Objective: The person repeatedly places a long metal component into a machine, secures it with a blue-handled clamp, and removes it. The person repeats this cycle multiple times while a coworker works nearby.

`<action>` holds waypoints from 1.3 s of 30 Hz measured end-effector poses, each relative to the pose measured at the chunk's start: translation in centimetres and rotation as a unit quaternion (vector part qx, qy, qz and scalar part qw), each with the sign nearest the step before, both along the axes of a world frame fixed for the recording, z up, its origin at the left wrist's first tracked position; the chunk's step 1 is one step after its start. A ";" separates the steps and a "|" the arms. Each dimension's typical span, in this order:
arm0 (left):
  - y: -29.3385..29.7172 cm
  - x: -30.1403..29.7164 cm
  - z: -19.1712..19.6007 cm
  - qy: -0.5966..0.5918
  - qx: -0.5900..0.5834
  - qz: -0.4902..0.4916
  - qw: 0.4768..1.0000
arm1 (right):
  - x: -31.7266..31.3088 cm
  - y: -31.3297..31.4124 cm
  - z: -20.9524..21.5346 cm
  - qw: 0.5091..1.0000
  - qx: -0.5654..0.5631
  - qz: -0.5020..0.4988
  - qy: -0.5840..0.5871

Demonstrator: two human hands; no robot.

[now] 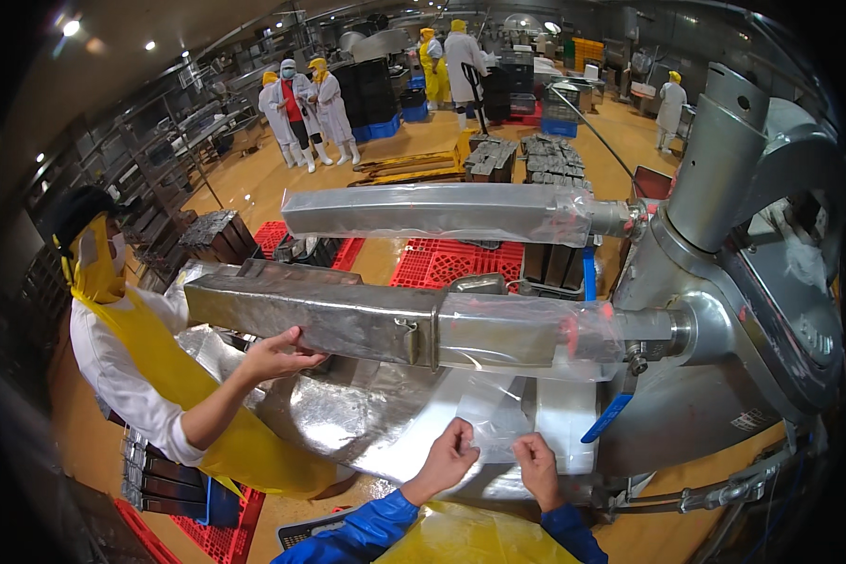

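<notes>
My left hand (447,460) and my right hand (538,469) are both closed, pinching a clear plastic film bag (494,425) stretched between them. They are over the metal work table (385,399). Just beyond, a long steel box mould (315,315) is fitted over a square filling tube (498,331), whose right part is wrapped in clear plastic. A co-worker's hand (280,358) supports the mould from below. Farther back, a second square tube (432,211) runs parallel, also covered in plastic film.
At right stands a large steel filling machine (705,254) with a blue valve lever (607,417) close to my right hand. The co-worker in a yellow apron (174,376) is on the left. Red pallets (442,265) and stacked metal moulds (553,160) lie beyond. Several people stand farther back.
</notes>
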State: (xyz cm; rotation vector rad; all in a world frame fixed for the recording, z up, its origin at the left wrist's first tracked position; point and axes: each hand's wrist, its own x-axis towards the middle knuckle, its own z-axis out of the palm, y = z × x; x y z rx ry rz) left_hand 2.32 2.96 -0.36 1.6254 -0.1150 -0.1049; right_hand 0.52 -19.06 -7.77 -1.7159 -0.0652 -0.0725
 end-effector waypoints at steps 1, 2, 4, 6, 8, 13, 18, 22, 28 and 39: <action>-0.2 -0.2 -0.1 -0.001 0.040 -0.014 0.999 | 0.3 0.1 0.2 0.999 0.004 -0.034 -0.014; -0.4 -0.5 -0.3 -0.001 0.079 -0.029 0.996 | 0.6 0.0 0.4 0.999 0.035 -0.022 0.017; -0.4 -1.0 -1.9 0.023 0.078 -0.027 0.996 | 0.9 -0.9 0.9 0.993 0.094 -0.003 0.077; -0.4 -0.8 -3.2 0.029 0.046 -0.009 0.998 | 1.1 -3.3 -0.5 0.980 0.157 -0.017 0.117; 0.4 -0.7 -3.5 0.021 -0.009 0.034 0.999 | 1.1 -5.3 -0.2 0.939 0.298 -0.105 0.133; 2.2 0.4 -1.5 0.021 -0.079 0.082 0.993 | 2.0 -12.8 0.8 0.928 0.308 -0.169 -0.125; 1.5 2.6 1.0 -0.018 -0.169 0.122 0.978 | 2.3 -7.5 15.8 0.978 0.132 -0.104 -0.122; 0.4 3.9 3.4 -0.042 -0.206 0.118 0.970 | 3.4 -7.2 15.2 0.977 0.167 -0.112 -0.065; -1.2 4.6 5.0 -0.054 -0.222 0.084 0.970 | 3.9 -6.8 14.5 0.968 0.202 -0.126 -0.083; -5.8 4.8 7.2 -0.032 -0.188 -0.027 0.981 | 3.8 -6.9 14.6 0.970 0.190 -0.139 -0.064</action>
